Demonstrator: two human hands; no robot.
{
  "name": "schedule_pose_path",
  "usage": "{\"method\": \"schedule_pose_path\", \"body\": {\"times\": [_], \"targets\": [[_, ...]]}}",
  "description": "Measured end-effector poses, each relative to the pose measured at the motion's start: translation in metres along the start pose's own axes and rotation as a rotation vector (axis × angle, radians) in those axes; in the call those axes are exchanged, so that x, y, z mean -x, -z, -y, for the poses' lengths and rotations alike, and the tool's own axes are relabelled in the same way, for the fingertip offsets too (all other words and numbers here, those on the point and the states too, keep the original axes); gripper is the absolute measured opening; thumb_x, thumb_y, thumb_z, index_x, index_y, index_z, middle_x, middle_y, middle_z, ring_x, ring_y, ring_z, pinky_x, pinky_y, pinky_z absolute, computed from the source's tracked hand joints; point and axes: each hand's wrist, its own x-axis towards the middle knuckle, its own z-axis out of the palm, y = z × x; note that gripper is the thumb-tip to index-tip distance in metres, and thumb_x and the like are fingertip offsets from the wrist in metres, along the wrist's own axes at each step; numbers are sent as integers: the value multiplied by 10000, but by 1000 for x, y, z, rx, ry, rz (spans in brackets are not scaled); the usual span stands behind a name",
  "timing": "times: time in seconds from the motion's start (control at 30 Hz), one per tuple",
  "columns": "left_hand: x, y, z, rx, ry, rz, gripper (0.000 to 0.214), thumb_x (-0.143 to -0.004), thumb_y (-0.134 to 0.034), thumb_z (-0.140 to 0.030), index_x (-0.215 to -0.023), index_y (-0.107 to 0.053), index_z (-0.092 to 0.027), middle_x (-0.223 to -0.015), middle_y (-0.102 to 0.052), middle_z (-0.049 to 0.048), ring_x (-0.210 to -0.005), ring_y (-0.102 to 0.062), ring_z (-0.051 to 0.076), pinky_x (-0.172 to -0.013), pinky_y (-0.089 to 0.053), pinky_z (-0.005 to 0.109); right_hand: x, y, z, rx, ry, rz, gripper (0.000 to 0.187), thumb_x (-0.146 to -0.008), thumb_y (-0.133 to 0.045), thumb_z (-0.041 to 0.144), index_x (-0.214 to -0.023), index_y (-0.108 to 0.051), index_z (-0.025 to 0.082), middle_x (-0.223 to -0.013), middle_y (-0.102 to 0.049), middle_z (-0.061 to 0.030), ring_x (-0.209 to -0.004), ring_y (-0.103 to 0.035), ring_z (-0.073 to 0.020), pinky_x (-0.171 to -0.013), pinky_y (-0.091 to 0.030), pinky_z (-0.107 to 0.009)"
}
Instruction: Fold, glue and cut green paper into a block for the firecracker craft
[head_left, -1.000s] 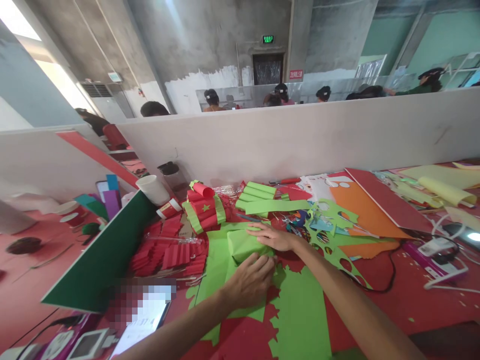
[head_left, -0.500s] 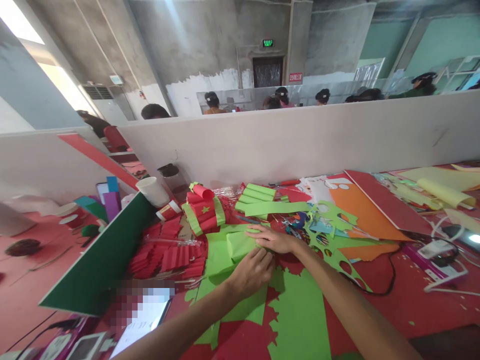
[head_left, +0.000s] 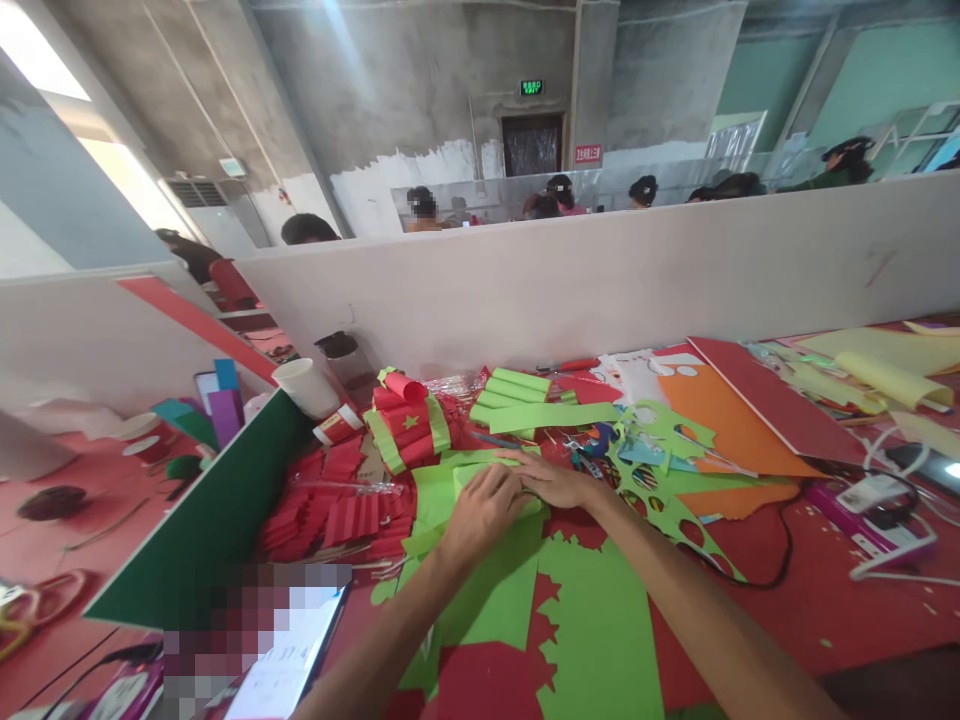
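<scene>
My left hand point(head_left: 486, 503) lies on a folded piece of green paper point(head_left: 463, 476), its fingers bent and close together over the fold. Beside it, my right hand point(head_left: 553, 482) rests on the right end of the same paper with its fingers stretched out flat. Part of the folded paper is hidden beneath both hands. Under it lie more green paper sheets point(head_left: 487, 600). Just beyond the left hand stands a red paper piece with green bands and a star point(head_left: 410, 422). Rolled green paper strips point(head_left: 517, 387) lie behind the hands.
Cut red paper pieces point(head_left: 352, 517) are piled to the left, near a dark green board point(head_left: 202, 520) and a phone point(head_left: 289, 650). Green paper with round holes point(head_left: 675, 525), orange paper point(head_left: 720, 420) and a power strip point(head_left: 862, 520) lie right. A low partition point(head_left: 562, 290) bounds the table.
My left hand has moved up and left, from beside the right fingertips onto the top of the folded green paper. The right hand stays nearly in place.
</scene>
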Motion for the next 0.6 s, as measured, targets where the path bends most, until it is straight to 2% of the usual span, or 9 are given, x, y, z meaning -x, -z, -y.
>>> {"method": "schedule_pose_path", "body": {"times": [0.1, 0.13, 0.2, 0.27, 0.33, 0.6], "targets": [[-2, 1, 0, 53, 108, 42, 120, -948, -559, -273, -902, -590, -166, -906, -621, 44, -806, -612, 163, -675, -522, 277, 2, 4, 2, -89, -72, 31, 612, -995, -279, 604, -1532, -296, 309, -1618, -221, -30, -1471, -223, -244, -1190, -217, -459], [-2, 2, 0, 81, 133, 60, 93, -935, -576, -259, -924, -590, -167, -925, -624, 45, -821, -617, 167, -669, -522, 273, 2, 6, 1, -90, -64, 57, 618, -989, -305, 606, -1535, -282, 316, -1621, -212, -28, -1477, -208, -245, -1186, -227, -456], [-4, 4, 0, 141, 176, 92, 61, -919, -589, -231, -932, -590, -172, -942, -625, 46, -839, -624, 172, -650, -516, 264, 2, 11, 0, -15, -7, 125, 651, -931, -468, 620, -1501, -363, 326, -1633, -168, -14, -1491, -158, -272, -1186, -227, -447], [-5, 6, 0, 182, 206, 112, 62, -913, -590, -230, -884, -588, -176, -920, -618, 45, -833, -624, 178, -626, -504, 260, 1, 15, -1, 104, 34, 184, 771, -783, -701, 596, -1458, -440, 329, -1644, -108, -7, -1493, -131, -317, -1186, -229, -442], [-6, 7, 0, 214, 224, 125, 107, -908, -596, -250, -831, -579, -178, -894, -606, 45, -817, -617, 182, -614, -492, 263, 0, 18, -1, 183, 26, 224, 918, -659, -829, 528, -1463, -427, 340, -1650, -63, -14, -1484, -165, -338, -1172, -264, -432], [-9, 13, 2, 285, 243, 181, 135, -922, -589, -297, -837, -581, -193, -926, -587, 49, -847, -588, 191, -671, -492, 277, -4, 29, -3, 233, -24, 327, 992, -639, -863, 351, -1490, -354, 388, -1653, -14, 10, -1447, -293, -317, -1080, -399, -346]]}}
